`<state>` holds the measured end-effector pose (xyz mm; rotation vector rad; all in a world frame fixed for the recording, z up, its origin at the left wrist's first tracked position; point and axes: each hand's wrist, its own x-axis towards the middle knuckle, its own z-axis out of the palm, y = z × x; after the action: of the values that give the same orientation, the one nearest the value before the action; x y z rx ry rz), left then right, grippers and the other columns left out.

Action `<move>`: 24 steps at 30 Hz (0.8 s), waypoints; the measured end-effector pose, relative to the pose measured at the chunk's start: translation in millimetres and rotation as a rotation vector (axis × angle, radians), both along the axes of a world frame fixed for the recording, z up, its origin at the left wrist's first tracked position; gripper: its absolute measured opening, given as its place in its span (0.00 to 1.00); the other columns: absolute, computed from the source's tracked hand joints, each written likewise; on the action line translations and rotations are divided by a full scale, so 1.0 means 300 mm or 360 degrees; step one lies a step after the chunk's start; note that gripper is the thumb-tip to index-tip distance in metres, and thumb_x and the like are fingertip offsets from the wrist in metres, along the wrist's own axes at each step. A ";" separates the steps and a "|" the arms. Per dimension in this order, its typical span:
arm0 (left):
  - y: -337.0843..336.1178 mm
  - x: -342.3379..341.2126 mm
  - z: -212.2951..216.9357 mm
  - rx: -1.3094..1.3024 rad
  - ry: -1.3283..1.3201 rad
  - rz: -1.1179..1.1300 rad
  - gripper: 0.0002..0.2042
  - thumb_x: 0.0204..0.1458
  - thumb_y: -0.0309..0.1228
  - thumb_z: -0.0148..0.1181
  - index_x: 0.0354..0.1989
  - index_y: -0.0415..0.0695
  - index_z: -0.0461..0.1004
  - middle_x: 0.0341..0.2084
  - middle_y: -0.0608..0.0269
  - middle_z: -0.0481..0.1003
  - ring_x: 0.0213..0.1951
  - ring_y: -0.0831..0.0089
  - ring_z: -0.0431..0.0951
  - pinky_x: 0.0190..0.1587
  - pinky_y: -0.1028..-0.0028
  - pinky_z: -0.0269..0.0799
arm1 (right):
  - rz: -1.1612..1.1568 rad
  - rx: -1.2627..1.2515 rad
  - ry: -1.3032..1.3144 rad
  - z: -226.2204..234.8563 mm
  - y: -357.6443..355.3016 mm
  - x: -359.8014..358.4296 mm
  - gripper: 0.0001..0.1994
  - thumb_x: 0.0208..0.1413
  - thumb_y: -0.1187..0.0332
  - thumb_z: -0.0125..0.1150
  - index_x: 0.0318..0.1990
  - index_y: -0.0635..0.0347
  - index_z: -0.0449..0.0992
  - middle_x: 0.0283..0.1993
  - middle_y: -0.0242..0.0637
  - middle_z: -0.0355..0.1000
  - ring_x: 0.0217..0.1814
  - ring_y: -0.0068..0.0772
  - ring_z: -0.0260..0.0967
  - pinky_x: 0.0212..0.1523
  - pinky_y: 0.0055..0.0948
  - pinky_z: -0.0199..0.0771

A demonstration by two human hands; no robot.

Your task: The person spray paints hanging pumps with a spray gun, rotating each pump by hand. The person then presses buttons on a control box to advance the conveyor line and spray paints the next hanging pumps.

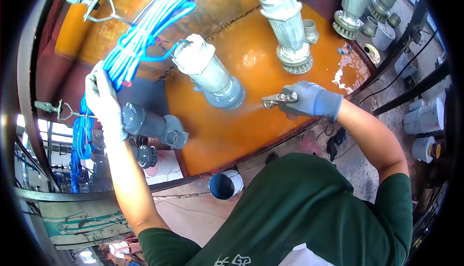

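Dark green shirt [290, 208] cloth fills the foreground, and its wearer's gloved right hand [309, 99] is wrapped round a metal spray gun [279, 99], its nozzle pointing left, just apart from the grey lower end of a pale pump [203, 65] in front of the left half of an orange panel [217, 142]. The gloved left hand [105, 96] has its fingers closed on the lower end of a blue cable coil [140, 38] near the panel's left edge, beside a dark grey pump [150, 123]. Past the panel's lower edge stands a bucket [237, 181].
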<state>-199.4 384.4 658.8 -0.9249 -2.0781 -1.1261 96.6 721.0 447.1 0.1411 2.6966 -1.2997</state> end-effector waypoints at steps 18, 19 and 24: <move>-0.250 -0.487 0.035 -0.0232 -0.0309 -0.0437 0.20 0.75 0.33 0.50 0.71 0.40 0.71 0.55 0.60 0.78 0.50 0.75 0.83 0.38 0.80 0.76 | -0.0419 -0.0133 0.0376 -0.165 -0.010 0.189 0.14 0.62 0.55 0.70 0.40 0.56 0.76 0.35 0.49 0.79 0.41 0.60 0.79 0.44 0.54 0.77; -0.272 -0.519 0.045 -0.0061 -0.0609 -0.0549 0.22 0.75 0.35 0.50 0.73 0.41 0.69 0.64 0.58 0.73 0.56 0.69 0.81 0.46 0.76 0.78 | -0.0176 -0.0157 0.0270 -0.175 -0.015 0.203 0.15 0.61 0.55 0.70 0.40 0.56 0.75 0.36 0.51 0.79 0.42 0.61 0.78 0.44 0.55 0.76; -0.104 -0.350 0.033 0.0602 -0.0722 -0.0218 0.26 0.75 0.37 0.51 0.78 0.45 0.60 0.75 0.51 0.64 0.67 0.57 0.73 0.64 0.63 0.73 | -0.0687 -0.0203 0.0606 -0.165 -0.002 0.221 0.13 0.61 0.59 0.70 0.39 0.58 0.75 0.34 0.50 0.77 0.40 0.61 0.77 0.40 0.52 0.75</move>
<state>-304.4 353.3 668.8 -0.6765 -2.0456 -1.8655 162.8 720.4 397.5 0.5378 2.9936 -1.7727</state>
